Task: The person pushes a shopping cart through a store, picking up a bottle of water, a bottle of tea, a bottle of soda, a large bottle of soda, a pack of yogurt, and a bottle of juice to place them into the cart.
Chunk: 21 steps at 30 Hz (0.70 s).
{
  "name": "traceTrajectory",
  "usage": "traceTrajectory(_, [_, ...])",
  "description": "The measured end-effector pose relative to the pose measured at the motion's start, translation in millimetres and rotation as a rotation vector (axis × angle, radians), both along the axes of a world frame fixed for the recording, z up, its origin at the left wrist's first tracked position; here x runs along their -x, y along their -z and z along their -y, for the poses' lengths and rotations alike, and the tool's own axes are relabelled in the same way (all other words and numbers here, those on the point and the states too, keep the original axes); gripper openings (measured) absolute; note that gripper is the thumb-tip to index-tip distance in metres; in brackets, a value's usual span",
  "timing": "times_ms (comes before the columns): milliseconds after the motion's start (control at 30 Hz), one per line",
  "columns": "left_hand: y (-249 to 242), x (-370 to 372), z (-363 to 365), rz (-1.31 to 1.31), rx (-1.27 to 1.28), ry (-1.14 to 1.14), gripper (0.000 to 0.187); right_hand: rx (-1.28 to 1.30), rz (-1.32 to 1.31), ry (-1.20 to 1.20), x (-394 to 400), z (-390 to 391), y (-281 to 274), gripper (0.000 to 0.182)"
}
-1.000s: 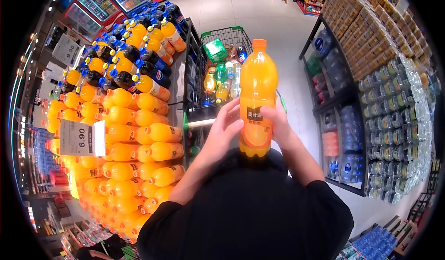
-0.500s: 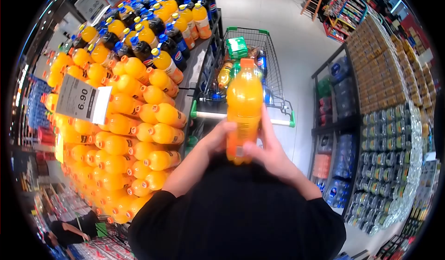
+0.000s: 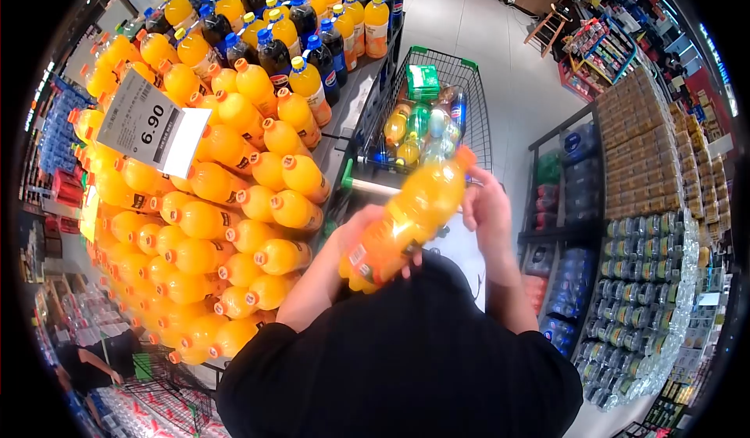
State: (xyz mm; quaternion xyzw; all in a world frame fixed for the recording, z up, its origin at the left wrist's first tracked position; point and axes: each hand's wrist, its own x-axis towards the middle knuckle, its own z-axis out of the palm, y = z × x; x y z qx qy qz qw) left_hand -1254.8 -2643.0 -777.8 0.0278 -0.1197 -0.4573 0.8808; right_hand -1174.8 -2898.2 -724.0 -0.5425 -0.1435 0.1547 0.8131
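Note:
A large bottle of orange drink [image 3: 414,211] with an orange cap is tilted in front of my chest, cap toward the upper right. My left hand [image 3: 361,227] is closed around its lower part, with fingertips showing beneath. My right hand [image 3: 492,211] is at the neck end, fingers bent and touching near the cap; part of this contact is blurred. Just beyond the bottle stands a shopping cart [image 3: 486,118] holding several drink bottles and a green pack [image 3: 423,83]. The bottle and my arms hide part of the cart's handle [image 3: 373,187].
Stacked orange drink bottles [image 3: 207,180] rise at left, with a 6.90 price sign [image 3: 141,122]. Behind them stand cola and orange bottles [image 3: 301,20]. A dark shelf rack [image 3: 566,180] and stacked cans [image 3: 641,282] line the right. A wooden stool [image 3: 547,28] stands farther off.
The bottle has gone from upright to tilted, its cap swinging right and its base left. My right hand has moved up from the bottle's side to near the cap. The view has shifted.

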Motion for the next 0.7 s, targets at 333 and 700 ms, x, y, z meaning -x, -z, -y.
traceTrajectory(333, [6.5, 16.4, -18.6, -0.290, -0.367, 0.087, 0.060, 0.431, -0.142, 0.103, 6.2, 3.9, -11.7, 0.011])
traceTrajectory(700, [37.5, 3.7, -34.8, -0.112, -0.908, -0.419, 0.050, 1.083, 0.613, 0.024, -136.5, -101.2, -85.5, 0.028])
